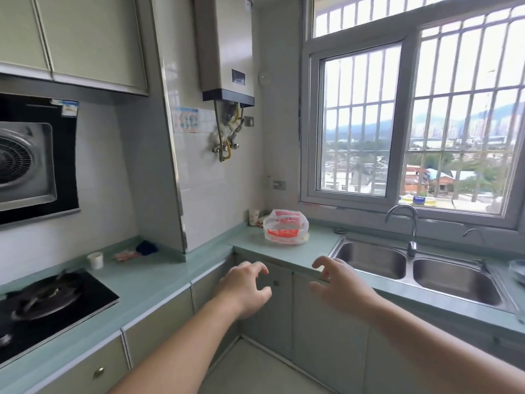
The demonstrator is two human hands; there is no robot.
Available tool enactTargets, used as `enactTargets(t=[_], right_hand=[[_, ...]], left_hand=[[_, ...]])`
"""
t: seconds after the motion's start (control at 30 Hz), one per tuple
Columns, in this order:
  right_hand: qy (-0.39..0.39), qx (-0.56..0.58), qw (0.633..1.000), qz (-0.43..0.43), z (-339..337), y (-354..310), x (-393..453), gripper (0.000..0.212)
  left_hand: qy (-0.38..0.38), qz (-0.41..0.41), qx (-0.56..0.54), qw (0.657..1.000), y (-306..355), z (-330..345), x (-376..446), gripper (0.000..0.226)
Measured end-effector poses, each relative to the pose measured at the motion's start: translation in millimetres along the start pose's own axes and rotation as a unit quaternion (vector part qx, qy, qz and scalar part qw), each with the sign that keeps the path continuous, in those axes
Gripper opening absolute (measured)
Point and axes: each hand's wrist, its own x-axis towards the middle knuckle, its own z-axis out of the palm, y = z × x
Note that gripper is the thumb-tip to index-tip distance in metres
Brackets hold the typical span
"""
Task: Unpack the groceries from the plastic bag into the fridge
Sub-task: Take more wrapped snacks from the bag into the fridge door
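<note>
Both hands are reaching forward over the cabinet fronts, the left hand [246, 285] and right hand [338, 282] apart, fingers loosely curled and holding nothing. Beyond them, the plastic bag [285, 227] is sitting on the green countertop [309, 251], in the corner below the window [358, 123] and left of the sink [369, 260]. It is looking thin, soft and crinkly, probably light, its contents too hidden to name. Gathering the bunched top looks like the safest hold, since the film would likely slip and sag under a squeeze at the sides.
</note>
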Motion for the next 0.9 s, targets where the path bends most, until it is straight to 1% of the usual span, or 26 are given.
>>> enactTargets(t=[0.1, 0.27, 0.43, 0.67, 0.9], right_hand=[[0.001, 0.009, 1.000, -0.001, -5.1, 12.8, 5.7, 0.037], [-0.005, -0.029, 0.999, -0.019, -11.2, 37.6, 21.4, 0.040], [-0.003, -0.048, 0.999, -0.008, -9.0, 59.9, 47.2, 0.042], [-0.035, -0.065, 0.997, -0.001, 16.8, 86.0, 113.5, 0.044], [-0.082, -0.124, 0.988, 0.039, 45.6, 93.8, 216.5, 0.059]], left_hand=[[0.011, -0.002, 0.017, 1.000, 10.4, -0.7, 6.8, 0.038], [0.017, -0.016, 0.036, 0.999, 22.8, -0.1, 21.3, 0.040], [0.010, -0.017, 0.058, 0.998, 19.5, 12.9, 47.6, 0.041], [-0.013, -0.014, 0.085, 0.996, -22.9, 46.9, 127.5, 0.042], [-0.022, 0.029, 0.060, 0.998, -77.8, 70.7, 238.5, 0.052]])
